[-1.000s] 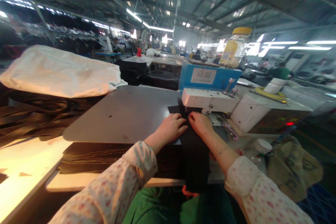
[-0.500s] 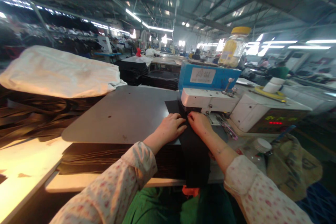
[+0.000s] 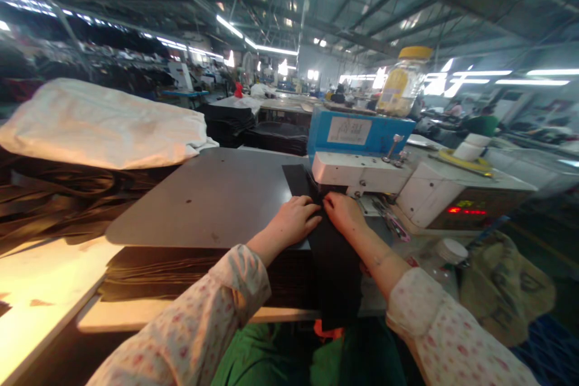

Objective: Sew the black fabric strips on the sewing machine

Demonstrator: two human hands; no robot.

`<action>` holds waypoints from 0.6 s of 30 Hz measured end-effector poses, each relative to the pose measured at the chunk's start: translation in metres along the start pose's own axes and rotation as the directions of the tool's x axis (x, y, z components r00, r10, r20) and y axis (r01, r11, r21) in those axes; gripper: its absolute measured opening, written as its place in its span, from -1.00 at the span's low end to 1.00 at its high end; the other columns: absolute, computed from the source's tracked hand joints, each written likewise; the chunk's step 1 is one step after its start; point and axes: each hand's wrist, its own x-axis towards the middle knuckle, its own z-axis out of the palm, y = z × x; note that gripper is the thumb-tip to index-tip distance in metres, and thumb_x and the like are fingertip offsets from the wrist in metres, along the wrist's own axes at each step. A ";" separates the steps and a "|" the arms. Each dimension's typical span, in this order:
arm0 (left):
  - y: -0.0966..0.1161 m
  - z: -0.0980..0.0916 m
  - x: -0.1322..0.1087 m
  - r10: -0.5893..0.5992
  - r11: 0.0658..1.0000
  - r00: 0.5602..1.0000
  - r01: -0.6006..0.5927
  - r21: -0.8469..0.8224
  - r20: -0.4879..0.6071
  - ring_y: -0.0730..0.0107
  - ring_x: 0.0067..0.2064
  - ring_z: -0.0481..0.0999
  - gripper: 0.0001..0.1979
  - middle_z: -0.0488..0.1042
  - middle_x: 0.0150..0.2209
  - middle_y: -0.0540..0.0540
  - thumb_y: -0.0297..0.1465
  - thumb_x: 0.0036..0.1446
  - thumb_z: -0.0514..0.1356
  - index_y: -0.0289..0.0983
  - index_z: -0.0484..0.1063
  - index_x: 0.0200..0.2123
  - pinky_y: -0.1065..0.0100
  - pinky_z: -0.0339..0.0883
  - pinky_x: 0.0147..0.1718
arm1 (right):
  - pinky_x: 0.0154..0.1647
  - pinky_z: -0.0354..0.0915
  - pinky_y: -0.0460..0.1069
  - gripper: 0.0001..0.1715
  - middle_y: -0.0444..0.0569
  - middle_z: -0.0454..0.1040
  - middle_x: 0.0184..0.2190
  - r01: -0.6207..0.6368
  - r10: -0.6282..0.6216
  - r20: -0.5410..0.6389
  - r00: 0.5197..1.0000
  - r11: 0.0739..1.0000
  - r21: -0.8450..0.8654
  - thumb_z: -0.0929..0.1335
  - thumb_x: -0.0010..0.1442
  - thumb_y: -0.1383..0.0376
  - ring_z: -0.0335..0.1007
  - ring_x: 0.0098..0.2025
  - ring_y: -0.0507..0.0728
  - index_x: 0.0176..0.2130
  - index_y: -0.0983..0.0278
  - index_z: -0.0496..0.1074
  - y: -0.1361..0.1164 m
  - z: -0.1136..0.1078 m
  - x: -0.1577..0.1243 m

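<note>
A long black fabric strip (image 3: 337, 271) runs from under the white sewing machine head (image 3: 357, 170) over the table edge toward my lap. My left hand (image 3: 296, 217) lies palm down on the strip's left side, its fingers stretched over the cloth and the thumb apart. Close beside it, my right hand (image 3: 344, 212) has its fingers bent and pressed together on the strip, just in front of the machine head. The needle area is hidden behind the head and my fingers. The strip's far end rests on a grey metal plate (image 3: 217, 199).
Under the plate lies a stack of dark cloth pieces (image 3: 203, 274). A white cloth bundle (image 3: 108, 123) sits at left. At right are small scissors (image 3: 392, 220), a control box with a red display (image 3: 470, 208), a lidded clear jar (image 3: 446, 256) and a beige sack (image 3: 506, 289).
The strip's far end has slid slightly away from me across the plate. Both hands stay almost in place. The control box display shows more red and less green.
</note>
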 end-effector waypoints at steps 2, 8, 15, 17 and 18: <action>0.000 0.000 0.000 -0.001 1.000 1.000 0.001 -0.010 -0.003 0.28 -0.07 0.29 -0.67 0.32 -0.10 -0.14 -0.26 0.16 0.00 -0.26 0.35 -0.08 0.29 0.18 -0.06 | -0.36 0.13 -0.10 -0.72 -0.02 0.49 -0.34 -0.006 0.006 0.008 1.000 1.000 -0.001 0.15 0.18 0.27 0.39 -0.31 0.06 -0.30 0.27 0.40 0.000 0.000 0.000; -0.001 0.000 0.000 0.006 1.000 1.000 -0.006 -0.030 -0.004 0.26 -0.07 0.29 -0.67 0.32 -0.10 -0.15 -0.26 0.16 -0.01 -0.26 0.35 -0.08 0.27 0.19 -0.06 | -0.36 0.13 -0.09 -0.71 -0.02 0.49 -0.34 0.002 -0.002 0.004 1.000 1.000 -0.013 0.15 0.18 0.27 0.39 -0.32 0.07 -0.30 0.26 0.40 0.000 -0.001 0.000; 0.000 -0.001 0.000 0.000 0.999 1.000 0.000 -0.039 0.002 0.26 -0.06 0.29 -0.69 0.32 -0.08 -0.15 -0.27 0.15 0.00 -0.26 0.35 -0.09 0.26 0.18 -0.06 | -0.34 0.14 -0.08 -0.70 0.01 0.48 -0.34 0.002 -0.002 0.012 1.000 1.000 -0.004 0.13 0.19 0.27 0.38 -0.31 0.07 -0.29 0.27 0.40 0.000 0.000 -0.001; 0.000 -0.001 0.000 0.004 0.999 1.000 -0.004 -0.038 0.006 0.26 -0.06 0.29 -0.68 0.32 -0.08 -0.15 -0.27 0.15 0.00 -0.26 0.35 -0.08 0.26 0.18 -0.05 | -0.34 0.14 -0.08 -0.70 0.00 0.48 -0.33 0.003 -0.003 0.011 1.000 1.000 -0.004 0.14 0.19 0.27 0.38 -0.31 0.07 -0.28 0.27 0.40 0.000 -0.001 -0.001; 0.000 -0.001 0.000 0.005 0.999 1.000 -0.005 -0.036 0.006 0.26 -0.05 0.29 -0.68 0.32 -0.08 -0.15 -0.27 0.16 0.00 -0.26 0.35 -0.08 0.26 0.18 -0.05 | -0.34 0.14 -0.08 -0.71 0.00 0.49 -0.33 0.005 -0.005 0.009 1.000 1.000 -0.006 0.14 0.19 0.27 0.38 -0.32 0.07 -0.29 0.27 0.40 0.000 -0.001 -0.001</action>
